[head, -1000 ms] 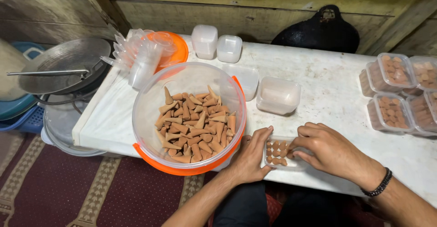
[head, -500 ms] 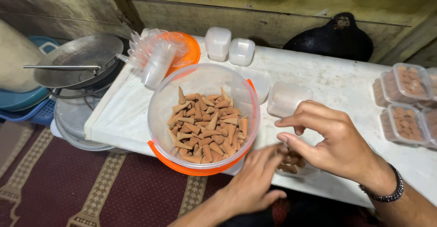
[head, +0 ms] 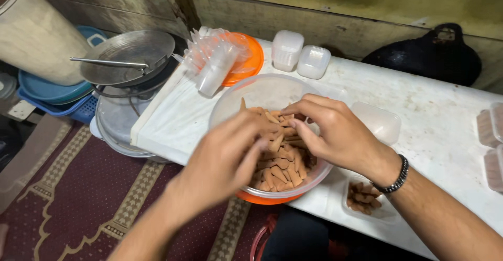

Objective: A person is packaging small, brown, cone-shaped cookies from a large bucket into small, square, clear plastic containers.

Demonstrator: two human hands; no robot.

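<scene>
Brown clay-coloured cones filled the clear round plastic tub; both hands reached in, left hand with fingers loosely curled, right hand pinching cones.

1. Two small white lidded boxes stand side by side just behind the big clear bowl.
2. A clear lidded box lies right of the bowl.
3. A small open clear tray of brown cones sits at the bowl's front right.
4. Two filled clear packs lie far right of the bowl.
5. A sleeve of clear cups leans behind the bowl's left.
</scene>
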